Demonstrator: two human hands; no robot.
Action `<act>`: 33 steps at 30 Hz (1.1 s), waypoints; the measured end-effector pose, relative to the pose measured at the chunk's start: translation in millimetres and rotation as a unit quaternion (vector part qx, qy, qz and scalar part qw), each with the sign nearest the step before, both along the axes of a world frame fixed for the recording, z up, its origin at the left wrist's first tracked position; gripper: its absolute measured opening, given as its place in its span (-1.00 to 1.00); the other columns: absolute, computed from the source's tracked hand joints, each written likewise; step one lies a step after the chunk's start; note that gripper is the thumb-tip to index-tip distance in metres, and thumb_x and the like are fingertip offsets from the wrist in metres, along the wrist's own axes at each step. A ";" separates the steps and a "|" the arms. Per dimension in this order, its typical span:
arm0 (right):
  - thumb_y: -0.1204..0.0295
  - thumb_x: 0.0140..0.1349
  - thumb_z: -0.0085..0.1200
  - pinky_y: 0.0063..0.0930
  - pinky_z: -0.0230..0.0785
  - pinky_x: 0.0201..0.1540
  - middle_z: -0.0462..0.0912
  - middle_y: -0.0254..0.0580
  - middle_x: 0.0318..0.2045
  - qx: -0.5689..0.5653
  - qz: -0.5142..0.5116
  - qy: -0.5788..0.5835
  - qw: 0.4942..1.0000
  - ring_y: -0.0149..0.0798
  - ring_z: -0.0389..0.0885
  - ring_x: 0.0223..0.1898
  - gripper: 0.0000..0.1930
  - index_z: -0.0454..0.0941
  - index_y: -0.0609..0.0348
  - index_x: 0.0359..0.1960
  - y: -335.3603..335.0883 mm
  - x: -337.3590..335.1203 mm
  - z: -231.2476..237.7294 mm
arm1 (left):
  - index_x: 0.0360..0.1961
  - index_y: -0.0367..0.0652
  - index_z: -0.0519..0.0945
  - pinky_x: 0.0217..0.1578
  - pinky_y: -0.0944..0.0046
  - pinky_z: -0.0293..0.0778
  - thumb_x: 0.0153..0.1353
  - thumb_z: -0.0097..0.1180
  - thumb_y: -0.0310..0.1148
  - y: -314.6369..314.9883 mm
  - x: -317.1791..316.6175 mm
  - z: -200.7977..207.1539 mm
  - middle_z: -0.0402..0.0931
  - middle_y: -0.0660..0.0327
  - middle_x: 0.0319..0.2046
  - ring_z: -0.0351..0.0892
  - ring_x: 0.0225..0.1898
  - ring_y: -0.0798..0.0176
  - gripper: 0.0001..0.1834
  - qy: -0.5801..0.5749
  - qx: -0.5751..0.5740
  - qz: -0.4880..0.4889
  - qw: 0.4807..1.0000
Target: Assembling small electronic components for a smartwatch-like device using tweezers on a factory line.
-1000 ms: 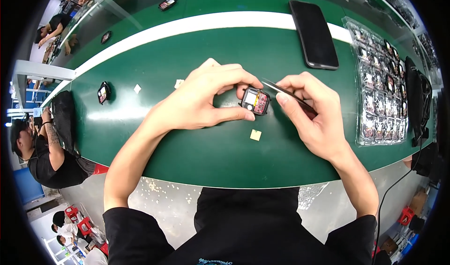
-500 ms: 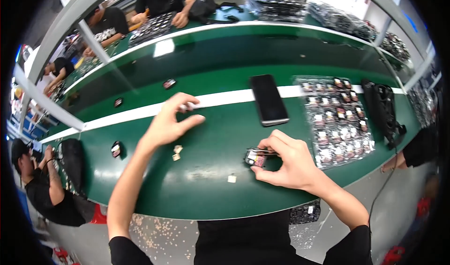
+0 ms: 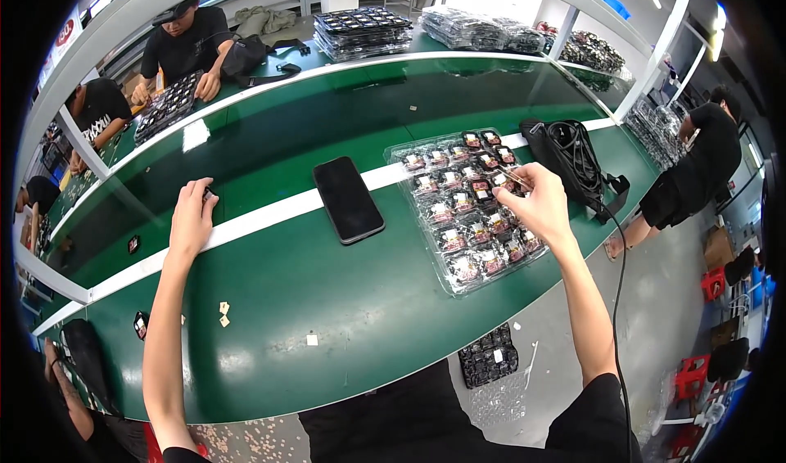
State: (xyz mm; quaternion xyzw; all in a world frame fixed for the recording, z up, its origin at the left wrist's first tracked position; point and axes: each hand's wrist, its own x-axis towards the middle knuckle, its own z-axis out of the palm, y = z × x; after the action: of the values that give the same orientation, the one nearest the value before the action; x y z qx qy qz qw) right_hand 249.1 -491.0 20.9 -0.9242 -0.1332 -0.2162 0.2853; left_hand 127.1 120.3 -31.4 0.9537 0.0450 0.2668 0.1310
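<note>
My right hand [image 3: 536,205] is closed round a pair of metal tweezers [image 3: 516,180], over the right side of a clear plastic tray [image 3: 446,276]. The tray's pockets hold many small black pieces with white and pink labels [image 3: 481,191]. Whether a piece is between the tweezer tips is hidden. My left hand [image 3: 192,221] reaches past the white rail [image 3: 270,207] onto the far green strip, its fingers round a small black piece [image 3: 210,193], mostly covered. Another black piece [image 3: 133,243] lies on that strip. One more labelled piece [image 3: 141,325] sits beside my left forearm.
A black phone [image 3: 349,201] lies left of the tray, across the rail. Right of the tray is a black bag [image 3: 569,164] with a cable. Small pale squares [image 3: 224,314] dot the green table [image 3: 278,365]. Co-workers sit across; stacked trays [image 3: 363,33] stand at the back.
My right hand has gone from the near table to the tray with the tweezers. My left hand has reached out to a piece on the far strip. The view has turned right.
</note>
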 end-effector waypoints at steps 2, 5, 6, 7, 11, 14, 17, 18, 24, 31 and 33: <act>0.09 0.06 0.59 -0.19 0.63 -0.13 0.78 -0.09 -0.29 -0.022 -0.029 0.019 0.999 -0.09 0.80 -0.27 -0.51 0.79 0.25 -0.15 -8.3 5.8 -4.3 | 0.25 -0.22 0.64 0.11 0.00 0.62 0.49 0.25 -0.49 -46.2 -8.4 15.0 0.63 0.03 0.04 0.69 0.00 -0.06 -0.66 0.010 -0.025 -0.059 0.998; -0.02 0.12 0.55 -0.14 0.61 -0.19 0.72 -0.14 -0.34 -0.107 -0.027 -0.004 0.994 -0.04 0.78 -0.29 -0.48 0.82 0.23 -0.16 -10.3 7.8 -8.5 | 0.16 -0.19 0.68 0.08 0.03 0.65 0.42 0.32 -0.50 -116.9 -37.1 35.3 0.67 0.07 0.08 0.71 0.05 -0.06 -0.70 0.046 -0.040 -0.182 0.981; -0.02 0.12 0.55 -0.14 0.61 -0.19 0.72 -0.14 -0.34 -0.108 -0.023 -0.001 0.994 -0.04 0.78 -0.29 -0.48 0.82 0.23 -0.16 -9.5 9.3 -8.2 | 0.12 -0.17 0.71 0.06 0.06 0.66 0.40 0.33 -0.52 -131.9 -46.7 37.4 0.68 0.08 0.10 0.72 0.08 -0.07 -0.71 0.060 -0.027 -0.217 0.974; -0.04 0.13 0.56 -0.14 0.61 -0.19 0.73 -0.14 -0.34 -0.114 -0.030 0.000 0.993 -0.05 0.79 -0.29 -0.46 0.82 0.23 -0.16 -7.8 10.8 -6.9 | 0.06 -0.16 0.72 0.02 0.06 0.67 0.37 0.36 -0.51 -142.2 -53.7 35.9 0.68 0.11 0.09 0.72 0.04 -0.06 -0.75 0.061 -0.017 -0.248 0.967; -0.01 0.17 0.61 -0.29 0.54 -0.25 0.72 -0.17 -0.41 -0.044 -0.003 0.021 0.999 -0.26 0.70 -0.38 -0.44 0.83 0.30 -0.11 -8.3 11.9 1.5 | -0.11 -0.12 0.74 -0.15 0.06 0.63 0.29 0.48 -0.40 -165.7 -64.2 29.5 0.65 0.17 -0.03 0.68 -0.15 0.05 -0.80 0.051 0.054 -0.327 0.942; 0.33 0.39 0.51 -0.58 0.39 -0.29 0.72 -0.40 -0.41 0.123 0.094 0.078 0.985 -0.61 0.50 -0.39 -0.66 0.76 0.43 -0.05 12.6 3.7 10.7 | -0.11 -0.11 0.74 -0.19 0.06 0.59 0.30 0.50 -0.33 -165.9 -68.1 24.4 0.60 0.18 -0.09 0.63 -0.21 0.06 -0.78 0.049 0.085 -0.317 0.943; 0.46 0.51 0.36 -0.62 0.35 -0.31 0.71 -0.42 -0.39 0.133 0.171 0.110 0.970 -0.63 0.47 -0.39 -0.77 0.73 0.39 0.05 44.8 -23.9 26.5 | -0.07 -0.11 0.74 -0.18 0.05 0.56 0.32 0.52 -0.17 -159.3 -71.4 20.9 0.59 0.17 -0.10 0.61 -0.23 0.05 -0.69 0.064 0.067 -0.290 0.952; 0.48 0.49 0.36 -0.57 0.28 -0.35 0.66 -0.41 -0.42 0.128 0.190 0.123 0.966 -0.60 0.43 -0.41 -0.80 0.75 0.36 0.01 61.9 -42.8 40.9 | -0.06 -0.10 0.74 -0.17 0.05 0.56 0.31 0.53 -0.13 -155.8 -76.2 22.2 0.59 0.17 -0.10 0.61 -0.23 0.05 -0.66 0.083 0.058 -0.276 0.956; 0.53 0.44 0.34 -0.43 0.20 -0.44 0.55 -0.25 -0.46 0.054 0.340 0.128 0.930 -0.44 0.41 -0.51 -0.85 0.79 0.34 -0.05 132.8 -88.7 43.5 | 0.20 -0.09 0.75 -0.12 0.08 0.53 0.13 0.65 -0.02 -139.2 -105.5 28.6 0.64 0.18 -0.04 0.63 -0.18 0.05 -0.34 0.155 -0.006 -0.230 0.961; 0.60 0.45 0.30 -0.34 0.34 -0.48 0.65 -0.10 -0.46 0.106 0.468 0.155 0.863 -0.22 0.57 -0.56 -0.85 0.79 0.39 -0.02 195.2 -108.6 6.4 | 0.22 -0.09 0.77 -0.07 0.11 0.55 0.05 0.73 -0.18 -124.1 -118.0 13.1 0.64 0.20 -0.10 0.65 -0.14 0.10 -0.32 0.154 -0.105 -0.254 0.949; 0.61 0.45 0.31 -0.38 0.35 -0.51 0.69 -0.09 -0.49 0.135 0.489 0.157 0.848 -0.30 0.61 -0.57 -0.83 0.84 0.36 0.01 206.8 -110.7 -5.9 | 0.17 -0.10 0.81 -0.07 0.15 0.56 0.04 0.74 -0.24 -124.7 -118.1 12.1 0.63 0.20 -0.11 0.65 -0.12 0.12 -0.37 0.133 -0.130 -0.256 0.949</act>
State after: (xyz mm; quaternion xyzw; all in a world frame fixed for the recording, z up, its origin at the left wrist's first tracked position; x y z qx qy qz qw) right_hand 138.4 -284.2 15.0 -0.7138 -0.4904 0.0835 0.4930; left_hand 9.0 -4.4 -19.3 0.9349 -0.1493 0.0870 0.3101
